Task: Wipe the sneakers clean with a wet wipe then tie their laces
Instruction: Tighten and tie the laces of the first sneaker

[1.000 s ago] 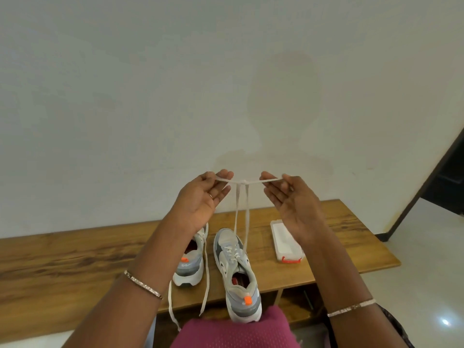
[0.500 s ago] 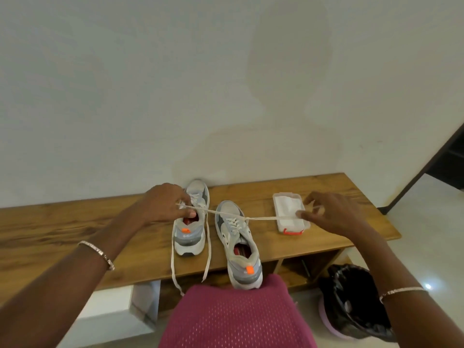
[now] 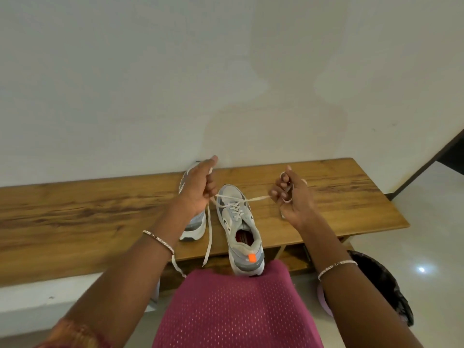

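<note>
I see two sneakers side by side on the bench [image 3: 75,217], near its front edge. The right sneaker [image 3: 238,227] sticks over that edge; the left sneaker [image 3: 193,227] sits behind my left hand [image 3: 198,189].

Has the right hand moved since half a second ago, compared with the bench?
Yes. The right hand, still pinching the lace, has come in from the bench's right part toward the right sneaker, and now covers the wipes pack.

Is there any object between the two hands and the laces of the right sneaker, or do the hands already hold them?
Nothing visible stands between them. The left hand and the right hand each already pinch an end of the lace of the right sneaker on the bench. The left sneaker lies partly behind the left hand, its laces loose.
</note>
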Demonstrator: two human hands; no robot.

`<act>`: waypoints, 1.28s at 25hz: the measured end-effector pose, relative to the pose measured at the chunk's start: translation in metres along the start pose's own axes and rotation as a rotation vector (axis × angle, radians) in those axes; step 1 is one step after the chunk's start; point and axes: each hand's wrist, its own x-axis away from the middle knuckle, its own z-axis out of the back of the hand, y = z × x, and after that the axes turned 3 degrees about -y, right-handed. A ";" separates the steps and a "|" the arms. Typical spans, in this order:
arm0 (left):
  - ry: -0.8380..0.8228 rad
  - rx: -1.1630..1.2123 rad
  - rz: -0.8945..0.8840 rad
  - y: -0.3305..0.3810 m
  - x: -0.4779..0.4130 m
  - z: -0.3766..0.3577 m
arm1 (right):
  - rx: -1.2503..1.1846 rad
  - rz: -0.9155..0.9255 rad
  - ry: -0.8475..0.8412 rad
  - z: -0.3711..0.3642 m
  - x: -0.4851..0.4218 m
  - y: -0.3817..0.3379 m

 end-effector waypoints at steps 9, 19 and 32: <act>-0.318 -1.539 -0.033 -0.035 -0.014 0.074 | 1.650 0.113 -0.276 0.082 -0.024 0.037; 0.131 -2.000 -0.239 -0.081 0.028 0.056 | 1.194 0.107 0.164 0.082 -0.007 0.096; 0.128 -1.262 -0.240 -0.116 0.025 0.008 | 1.618 0.105 0.285 0.051 0.002 0.073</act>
